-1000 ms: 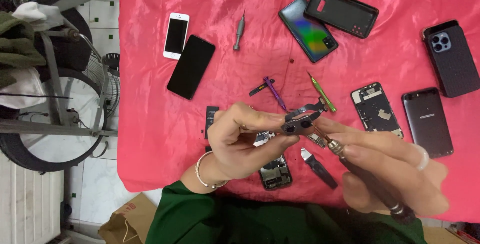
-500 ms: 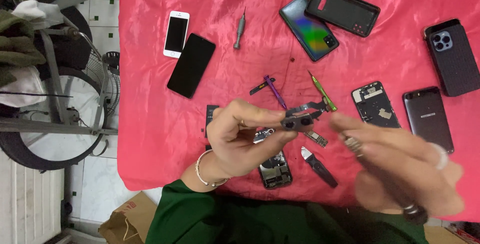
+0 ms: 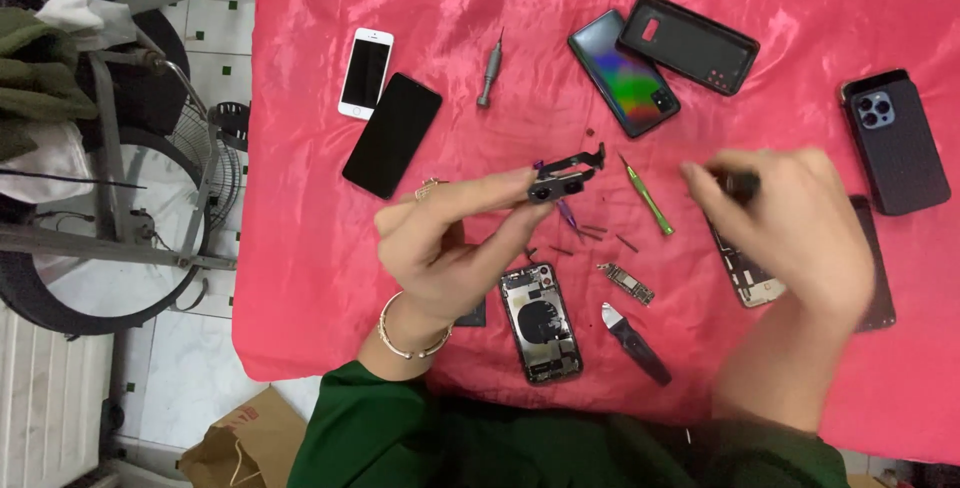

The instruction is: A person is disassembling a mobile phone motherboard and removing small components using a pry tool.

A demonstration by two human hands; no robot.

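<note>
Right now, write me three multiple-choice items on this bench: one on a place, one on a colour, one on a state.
1. Where is the white phone?
A. left of the grey screwdriver
B. under the right hand
C. on the floor

2. What colour is the cloth?
A. blue
B. pink-red
C. yellow

3. What is the left hand doing?
A. lying flat
B. pinching a small black camera part
C. gripping a phone

Answers:
1 A, it lies near the cloth's left edge.
2 B, pink-red satin covers the table.
3 B, its fingers lift the part above the cloth.
</note>
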